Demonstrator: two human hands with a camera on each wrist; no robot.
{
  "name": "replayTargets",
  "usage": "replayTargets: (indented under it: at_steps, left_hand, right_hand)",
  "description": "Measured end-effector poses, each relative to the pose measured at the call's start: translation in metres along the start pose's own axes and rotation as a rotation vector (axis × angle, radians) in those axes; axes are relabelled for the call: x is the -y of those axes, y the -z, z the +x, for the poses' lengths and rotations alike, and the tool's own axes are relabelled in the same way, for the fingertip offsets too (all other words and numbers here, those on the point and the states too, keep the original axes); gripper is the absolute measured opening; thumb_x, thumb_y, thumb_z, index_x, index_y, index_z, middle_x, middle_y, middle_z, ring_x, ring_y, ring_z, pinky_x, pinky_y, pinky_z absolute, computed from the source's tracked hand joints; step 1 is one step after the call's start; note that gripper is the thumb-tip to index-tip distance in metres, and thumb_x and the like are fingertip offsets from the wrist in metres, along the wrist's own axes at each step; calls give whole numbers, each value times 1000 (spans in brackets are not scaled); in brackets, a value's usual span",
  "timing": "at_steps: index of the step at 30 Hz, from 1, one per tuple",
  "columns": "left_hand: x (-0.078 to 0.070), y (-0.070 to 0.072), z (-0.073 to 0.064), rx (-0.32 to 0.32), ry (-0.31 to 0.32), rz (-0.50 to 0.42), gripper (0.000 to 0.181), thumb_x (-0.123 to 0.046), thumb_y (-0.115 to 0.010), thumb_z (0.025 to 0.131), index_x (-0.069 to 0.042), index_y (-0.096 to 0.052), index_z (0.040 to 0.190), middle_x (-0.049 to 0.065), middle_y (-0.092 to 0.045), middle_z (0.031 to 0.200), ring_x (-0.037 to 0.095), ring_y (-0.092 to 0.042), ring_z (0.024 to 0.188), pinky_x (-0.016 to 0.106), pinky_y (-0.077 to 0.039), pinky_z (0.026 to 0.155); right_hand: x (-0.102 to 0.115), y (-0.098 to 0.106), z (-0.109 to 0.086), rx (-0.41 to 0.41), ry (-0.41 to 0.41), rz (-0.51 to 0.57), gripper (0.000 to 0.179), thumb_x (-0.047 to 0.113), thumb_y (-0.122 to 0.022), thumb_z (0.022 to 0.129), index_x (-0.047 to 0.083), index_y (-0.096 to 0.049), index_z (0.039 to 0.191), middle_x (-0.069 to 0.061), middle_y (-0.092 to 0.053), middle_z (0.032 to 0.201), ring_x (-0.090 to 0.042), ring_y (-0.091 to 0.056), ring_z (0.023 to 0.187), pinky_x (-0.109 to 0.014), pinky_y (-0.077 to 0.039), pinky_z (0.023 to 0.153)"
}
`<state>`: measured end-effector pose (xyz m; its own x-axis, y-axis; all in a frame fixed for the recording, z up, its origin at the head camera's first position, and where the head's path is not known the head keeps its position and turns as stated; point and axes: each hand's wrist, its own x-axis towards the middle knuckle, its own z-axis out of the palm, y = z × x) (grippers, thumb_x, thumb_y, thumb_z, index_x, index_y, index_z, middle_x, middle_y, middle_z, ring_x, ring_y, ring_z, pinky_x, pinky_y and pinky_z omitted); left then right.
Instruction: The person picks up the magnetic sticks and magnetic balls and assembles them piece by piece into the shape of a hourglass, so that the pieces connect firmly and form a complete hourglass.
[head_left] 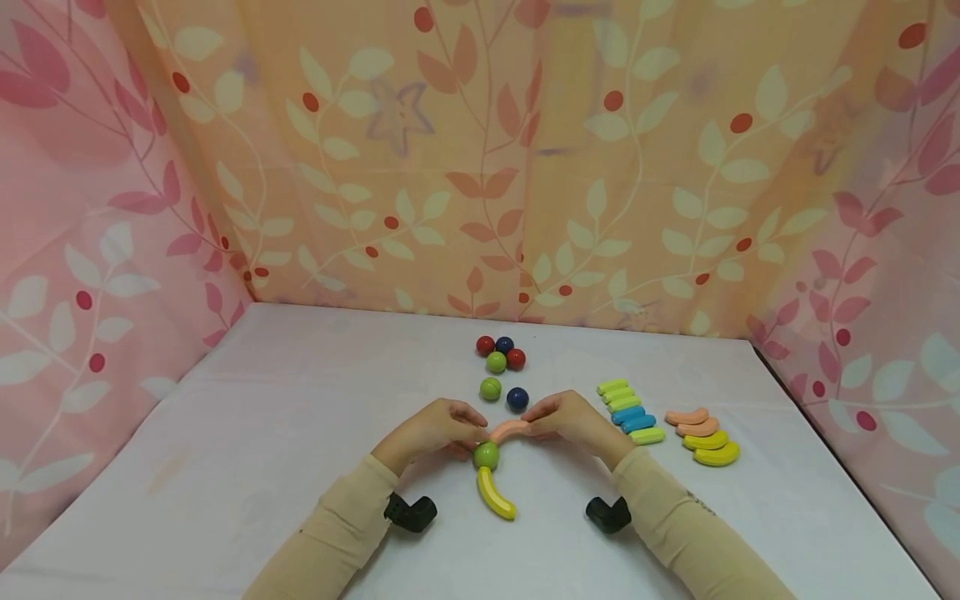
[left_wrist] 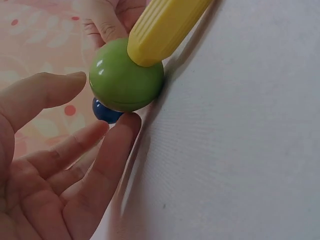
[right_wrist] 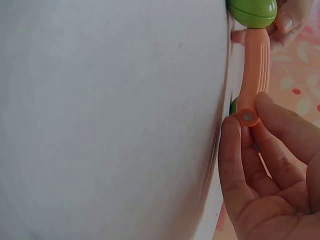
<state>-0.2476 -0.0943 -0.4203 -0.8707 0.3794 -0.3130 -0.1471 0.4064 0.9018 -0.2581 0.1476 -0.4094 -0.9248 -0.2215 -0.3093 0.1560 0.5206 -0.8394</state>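
Observation:
In the head view a green ball point(head_left: 486, 456) joins a yellow curved stick point(head_left: 495, 495) below it and an orange curved stick point(head_left: 510, 430) above it. My right hand point(head_left: 564, 420) pinches the far end of the orange stick between thumb and fingers; a small round metal disc shows in that end in the right wrist view. Beside the green ball point(left_wrist: 126, 75) is my left hand point(head_left: 438, 429), its fingers loosely bent. In the left wrist view its thumb stands a little off the ball, while a fingertip lies close under it; contact there is hard to tell.
Beyond the hands lie a loose green ball point(head_left: 491, 388), a dark blue ball point(head_left: 517, 398) and a cluster of red, blue and green balls point(head_left: 497, 362). To the right are rows of green and blue short sticks point(head_left: 627, 414) and orange and yellow curved sticks point(head_left: 705, 439). Floral cloth point(head_left: 480, 167) stands behind the white table point(head_left: 225, 467).

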Motion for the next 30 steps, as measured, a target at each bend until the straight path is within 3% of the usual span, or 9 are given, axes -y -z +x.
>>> replayTargets:
  at_steps: [7, 19, 22, 25, 27, 30]
  left_hand:
    - [-1, -2, -1, -6, 15, -16, 31, -22, -75, 87, -5, -69, 112, 4, -74, 99, 12, -68, 86, 30, -59, 83]
    - [1, -5, 2, -21, 3, 12, 28, -21, -75, 87, -6, -71, 111, 2, -73, 92, 12, -63, 82, 26, -58, 79]
    - [1, -5, 2, -9, -2, 18, 28, -19, -75, 87, -6, -71, 111, 2, -73, 90, 11, -63, 80, 25, -57, 76]
    - [0, -5, 2, -5, 4, 24, 28, -18, -75, 87, -6, -72, 111, 2, -72, 91, 12, -63, 81, 26, -57, 76]
    - [0, -5, 2, -12, 13, 25, 27, -18, -75, 87, -6, -72, 111, 3, -71, 94, 12, -63, 82, 26, -58, 77]
    - [1, -4, 3, -27, 30, 26, 27, -18, -75, 87, -7, -72, 111, 4, -71, 95, 13, -64, 82, 27, -58, 78]
  right_hand:
    - [5, -4, -3, 12, 36, -8, 18, 9, -75, 86, 6, -77, 104, -3, -75, 99, -13, -64, 81, -27, -59, 80]
    - [10, -11, -2, 25, 48, -6, 18, 11, -77, 86, 7, -77, 104, -3, -74, 99, -14, -65, 82, -29, -60, 83]
    - [10, -6, -1, -22, 26, -39, 18, 17, -77, 86, 10, -77, 103, -2, -73, 98, -14, -64, 82, -28, -59, 81]
    - [11, 3, 2, -128, -8, -44, 20, 22, -76, 87, 12, -77, 105, -4, -73, 101, -17, -63, 86, -30, -57, 83]
    - [10, 10, 6, -183, -22, -23, 25, 24, -75, 89, 11, -76, 110, -6, -74, 108, -19, -63, 92, -33, -56, 88]
    - [8, 15, 12, -202, -45, 24, 34, 26, -74, 90, 10, -72, 120, -8, -71, 121, -20, -63, 103, -37, -54, 98]
